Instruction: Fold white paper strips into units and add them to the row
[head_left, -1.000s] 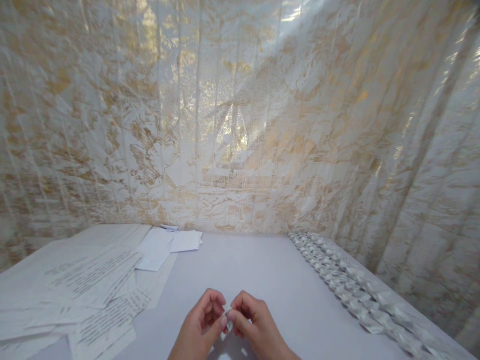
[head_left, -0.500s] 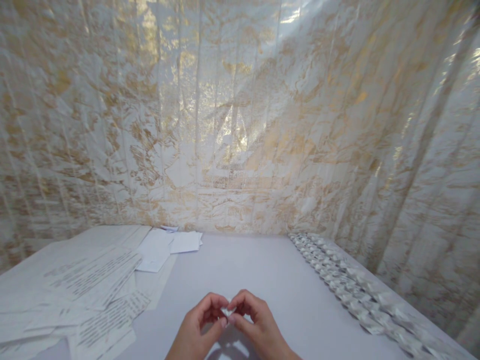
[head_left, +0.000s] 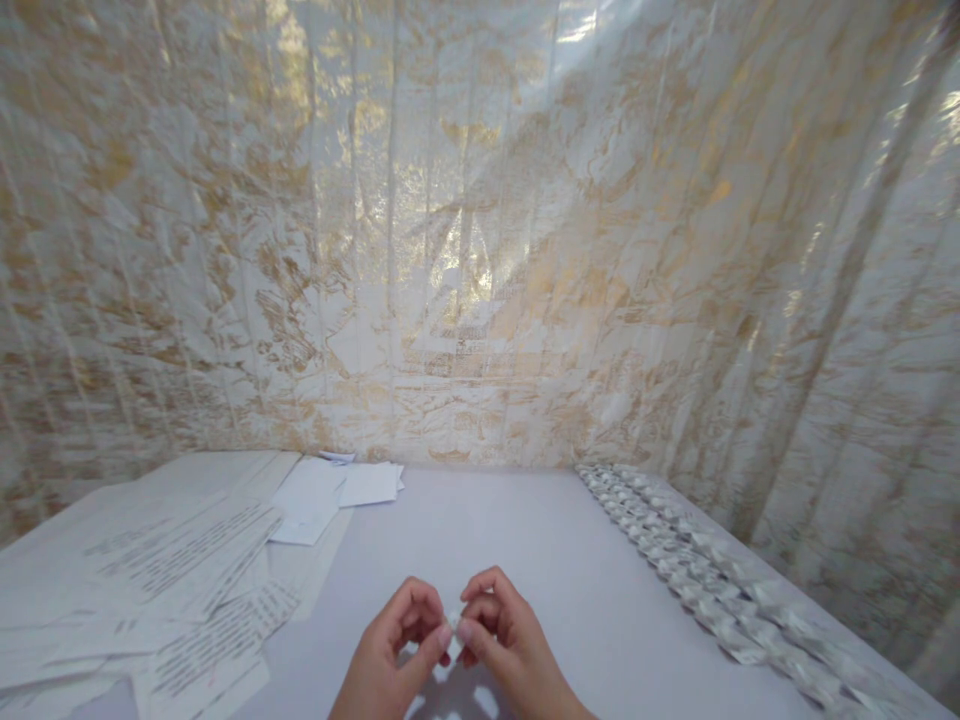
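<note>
Low in the middle of the view, my left hand (head_left: 394,650) and my right hand (head_left: 506,645) meet fingertip to fingertip just above the white table (head_left: 487,530). Both are closed in a pinch on a small white folded piece of paper (head_left: 453,622), which is mostly hidden by my fingers. Only a sliver of it shows between the thumbs.
Printed paper sheets (head_left: 165,570) lie spread over the left of the table, with small blank slips (head_left: 337,490) behind them. A long row of small folded silvery-white pieces (head_left: 697,580) runs along the right edge. A gold-and-white curtain (head_left: 480,230) hangs close behind.
My hands stay together on the small paper; the fingers have shifted slightly, working it, and the hands sit a little higher in the view.
</note>
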